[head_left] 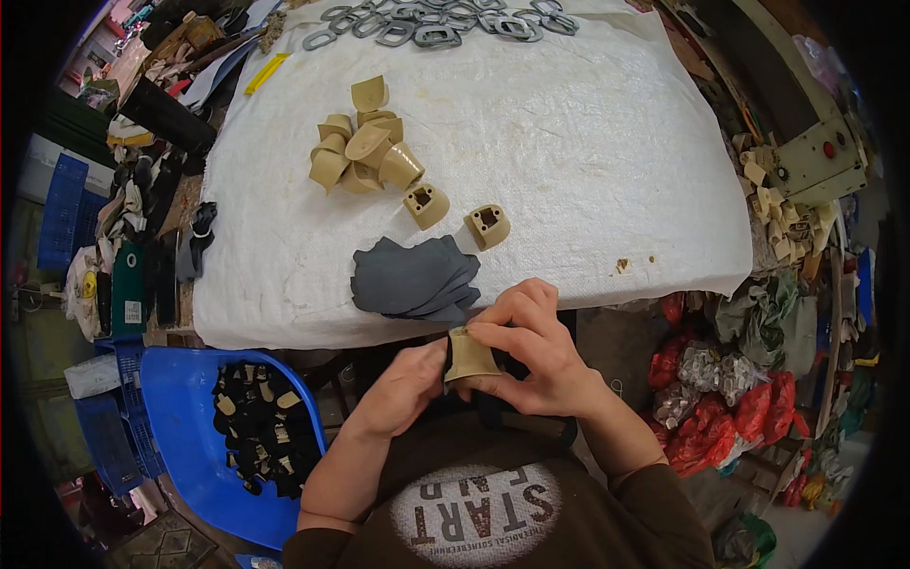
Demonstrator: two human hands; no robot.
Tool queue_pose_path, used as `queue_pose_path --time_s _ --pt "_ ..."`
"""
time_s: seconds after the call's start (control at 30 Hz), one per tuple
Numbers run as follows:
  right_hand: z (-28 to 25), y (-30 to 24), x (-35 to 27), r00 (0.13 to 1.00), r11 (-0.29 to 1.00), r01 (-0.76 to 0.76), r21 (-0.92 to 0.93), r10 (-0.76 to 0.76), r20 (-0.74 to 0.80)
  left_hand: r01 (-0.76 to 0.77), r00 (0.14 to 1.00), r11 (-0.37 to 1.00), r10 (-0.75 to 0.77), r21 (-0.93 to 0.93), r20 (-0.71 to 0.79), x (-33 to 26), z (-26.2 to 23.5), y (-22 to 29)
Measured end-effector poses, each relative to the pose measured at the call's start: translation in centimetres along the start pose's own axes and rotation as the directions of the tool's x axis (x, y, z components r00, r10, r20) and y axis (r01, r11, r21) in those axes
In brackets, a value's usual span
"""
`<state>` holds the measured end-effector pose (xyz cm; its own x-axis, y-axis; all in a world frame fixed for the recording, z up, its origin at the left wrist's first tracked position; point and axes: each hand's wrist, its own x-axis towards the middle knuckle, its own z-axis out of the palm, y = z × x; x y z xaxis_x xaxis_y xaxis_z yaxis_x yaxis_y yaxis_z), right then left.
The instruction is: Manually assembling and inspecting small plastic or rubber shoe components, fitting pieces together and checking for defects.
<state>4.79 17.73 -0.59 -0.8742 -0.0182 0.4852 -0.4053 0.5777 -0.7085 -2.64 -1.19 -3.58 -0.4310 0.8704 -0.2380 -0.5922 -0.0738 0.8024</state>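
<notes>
In front of my chest, just off the table's near edge, I hold a beige plastic shoe heel (471,357) between both hands. My right hand (533,346) pinches it, thumb below and fingers at its upper edge. The fingers of my left hand (406,381) are closed against its left side, where a strip of dark material (448,363) shows along the heel. A stack of dark grey cut pieces (414,278) lies on the table edge just beyond. Behind it, two heels (488,227) stand with their holed faces showing, next to a pile of more beige heels (368,144).
A white woven sheet (588,171) covers the table. Grey oval rings (431,33) lie at its far end, a yellow cutter (266,73) at far left. At lower left stands a blue basin (180,417) of dark-covered heels. Red bags (706,431) and a machine (823,156) are on the right.
</notes>
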Motion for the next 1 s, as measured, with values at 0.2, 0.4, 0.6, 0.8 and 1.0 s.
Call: queue_pose_path --time_s 0.2,0.4,0.6,0.8,1.0 --pt "0.2 -0.6 -0.2 0.998 0.997 0.016 0.079 -0.021 0.062 0.146 0.981 0.979 -0.124 -0.144 0.151 1.0 1.2 0.2" --pt "0.6 0.0 -0.5 0.998 0.997 0.008 0.077 -0.013 0.06 0.083 0.997 0.996 -0.083 -0.044 0.013 1.0 2.4 0.3" --pt "0.1 0.6 -0.9 0.997 0.998 -0.048 0.037 0.05 -0.065 -0.453 0.802 0.813 0.551 0.366 -0.231 0.2 2.1 -1.2" --pt "-0.3 0.0 -0.5 0.999 0.998 -0.04 0.052 0.042 -0.033 -0.544 0.714 0.633 0.694 0.551 -0.092 0.2 2.1 -1.1" --pt "-0.8 -0.1 -0.6 0.999 0.997 -0.024 0.07 0.021 0.038 -0.552 0.63 0.349 0.77 0.757 0.104 0.6 3.0 -0.1"
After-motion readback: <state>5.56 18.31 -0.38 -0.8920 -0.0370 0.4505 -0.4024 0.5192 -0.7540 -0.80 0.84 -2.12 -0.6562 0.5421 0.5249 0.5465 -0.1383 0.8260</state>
